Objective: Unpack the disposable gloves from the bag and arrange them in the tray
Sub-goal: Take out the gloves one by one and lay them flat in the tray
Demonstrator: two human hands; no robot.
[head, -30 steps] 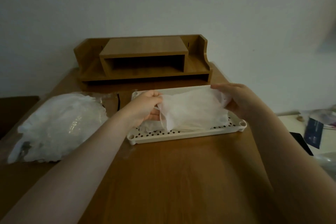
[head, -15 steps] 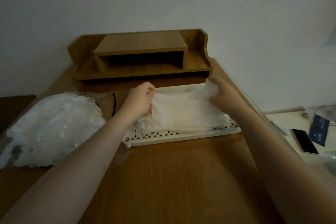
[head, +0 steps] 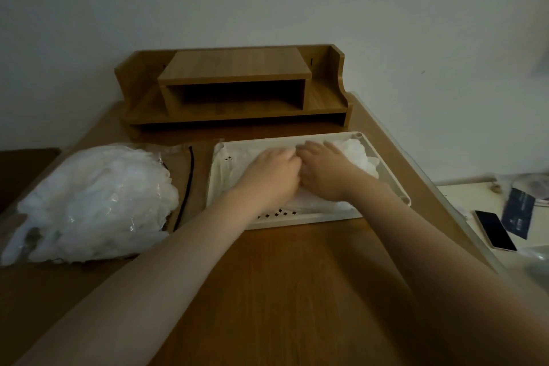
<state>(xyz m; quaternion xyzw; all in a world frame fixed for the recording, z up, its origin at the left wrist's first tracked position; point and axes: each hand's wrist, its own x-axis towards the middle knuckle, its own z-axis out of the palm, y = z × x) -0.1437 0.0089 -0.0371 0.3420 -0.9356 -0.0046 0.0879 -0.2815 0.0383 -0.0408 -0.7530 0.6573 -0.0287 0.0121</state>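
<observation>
Fingers (head: 289,154) of the left hand (head: 269,175) look bent, knuckles up, pressing down on the gloves (head: 355,154) in the tray (head: 386,169); whether they pinch any film underneath is hidden, cannot tell. Right hand (head: 325,171) lies just beside it, touching or nearly so, its fingers fairly straight and flat on the same pile, holding nothing that shows. Both hands sit mid-tray, palms down.

Gloves here are a crumpled white layer spread over the perforated tray floor, bunched thicker at the far right corner. The tray stands on the counter (head: 282,291) in front of a wooden desk organizer (head: 234,92).

Handling, as a judgement: thin plastic film, very light, limp, slippery, springs back up when let go, so flat pressing suits it better than gripping. Best taken by pinching an edge or cuff; layers likely cling and come out in clumps.

Counts: one tray, one bag (head: 89,202), two hands. The bag lies left of the tray, apart from it, still bulging with gloves, so much unpacking looks left. Single gloves cannot be counted, neither in tray nor bag. One black strip (head: 185,190), maybe a tie, lies between bag and tray. One phone (head: 494,230) on the side surface at right.
</observation>
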